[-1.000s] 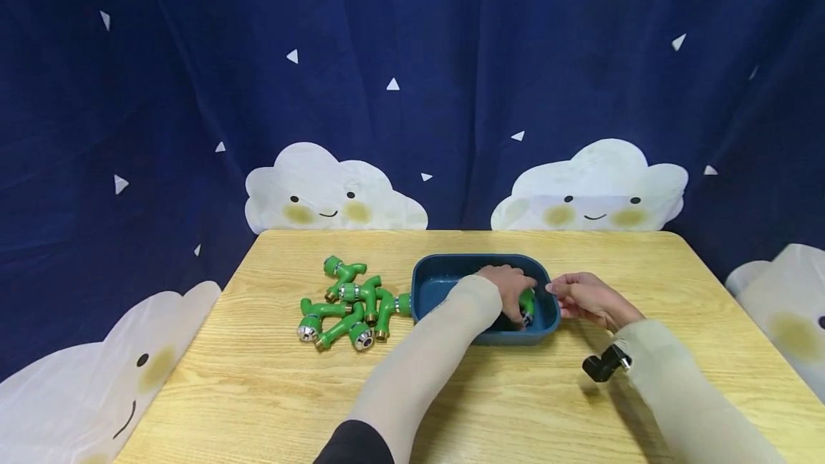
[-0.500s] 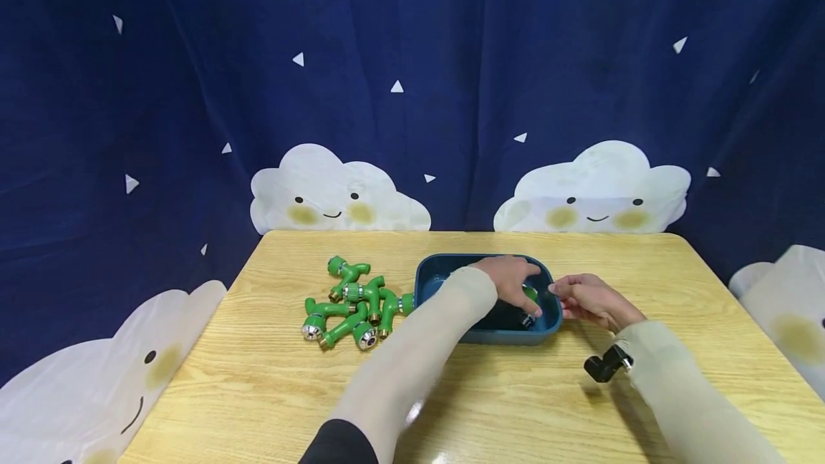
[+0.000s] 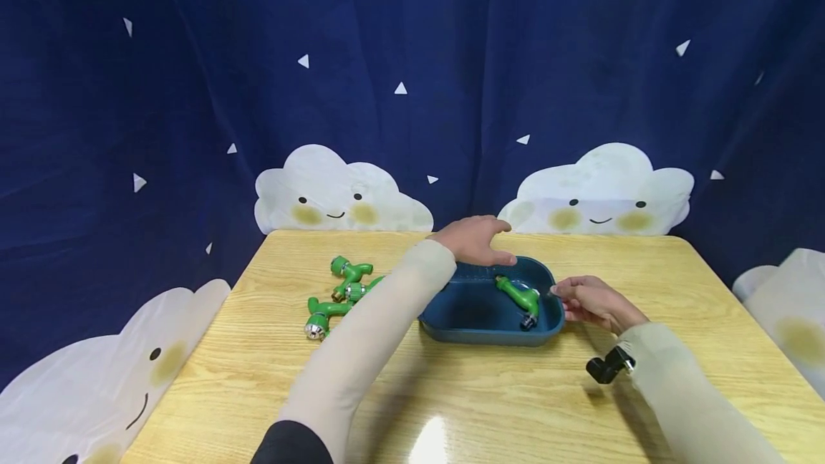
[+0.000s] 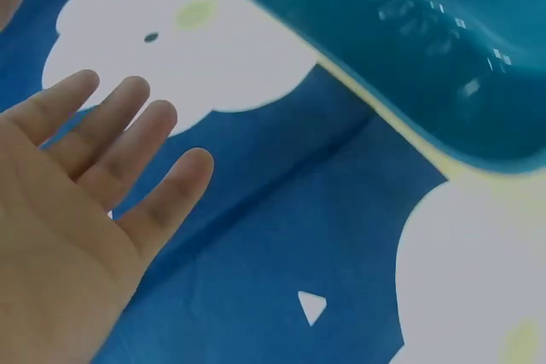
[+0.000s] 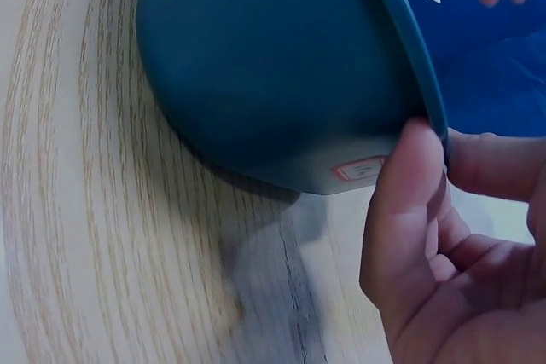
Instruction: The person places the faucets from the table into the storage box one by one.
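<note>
My left hand (image 3: 473, 240) is raised over the back of a dark blue plastic basin (image 3: 477, 336), holding nothing. Its fingers are spread and relaxed, and the left wrist view shows the bare palm (image 4: 60, 245). Inside the basin, toward its right end, lies a green faucet (image 3: 520, 299) with a metal fitting at its near end. My right hand (image 3: 596, 303) pinches the basin's right rim. In the right wrist view, thumb (image 5: 409, 176) and forefinger meet on that rim.
Several green faucets lie in a group left of the basin, among them a far one (image 3: 351, 272) and a near one (image 3: 325, 315); my left forearm hides others. A blue curtain (image 3: 361, 41) with white clouds hangs behind the wooden table (image 3: 225, 378).
My left hand has let go of the green faucet, leaving it in the basin, and has risen up and to the left. The right hand keeps its pinch on the rim.
</note>
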The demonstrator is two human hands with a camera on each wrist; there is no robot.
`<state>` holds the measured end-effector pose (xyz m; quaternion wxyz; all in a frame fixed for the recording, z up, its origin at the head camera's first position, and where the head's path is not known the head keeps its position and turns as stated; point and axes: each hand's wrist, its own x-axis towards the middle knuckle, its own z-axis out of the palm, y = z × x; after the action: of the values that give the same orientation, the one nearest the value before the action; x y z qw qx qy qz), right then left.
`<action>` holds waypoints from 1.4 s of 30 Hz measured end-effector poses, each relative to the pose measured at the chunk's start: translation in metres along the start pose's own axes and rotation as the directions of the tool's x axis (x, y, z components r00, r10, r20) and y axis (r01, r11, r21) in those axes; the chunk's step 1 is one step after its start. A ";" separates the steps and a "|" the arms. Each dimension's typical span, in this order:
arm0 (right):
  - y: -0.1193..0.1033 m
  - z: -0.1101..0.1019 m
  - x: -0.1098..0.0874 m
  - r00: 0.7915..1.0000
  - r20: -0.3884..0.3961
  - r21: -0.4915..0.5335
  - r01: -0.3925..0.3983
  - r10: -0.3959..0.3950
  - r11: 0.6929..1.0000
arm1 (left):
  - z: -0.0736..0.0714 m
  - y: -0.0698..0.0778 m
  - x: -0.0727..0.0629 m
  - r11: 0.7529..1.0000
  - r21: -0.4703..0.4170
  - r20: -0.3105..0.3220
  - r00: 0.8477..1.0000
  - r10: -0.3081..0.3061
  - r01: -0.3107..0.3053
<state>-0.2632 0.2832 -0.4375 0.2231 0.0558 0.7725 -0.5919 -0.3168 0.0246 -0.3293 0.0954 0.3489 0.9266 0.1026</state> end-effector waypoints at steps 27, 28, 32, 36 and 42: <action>0.002 0.004 0.004 1.000 0.014 0.016 -0.002 0.002 1.000 | -0.009 -0.061 -0.082 0.991 -0.114 -0.272 0.962 0.031 -0.065; 0.001 0.004 0.004 1.000 0.015 0.012 -0.003 0.002 1.000 | -0.007 -0.064 -0.085 0.992 -0.110 -0.279 0.960 0.027 -0.060; 0.001 0.005 0.004 1.000 0.006 -0.023 -0.002 0.003 1.000 | 0.002 -0.076 -0.096 0.993 -0.103 -0.289 0.957 0.018 -0.050; 0.001 0.002 0.000 1.000 -0.006 -0.060 -0.001 0.001 0.998 | 0.011 -0.085 -0.102 0.993 -0.107 -0.249 0.968 0.021 -0.049; 0.000 0.000 -0.001 1.000 0.023 -0.025 0.018 -0.017 1.000 | 0.023 -0.096 -0.113 0.994 -0.111 -0.187 0.982 -0.010 -0.011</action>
<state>-0.2624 0.2836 -0.4369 0.2272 0.0394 0.7779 -0.5846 -0.2880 -0.1185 -0.3642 0.0270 0.3319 0.9243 0.1867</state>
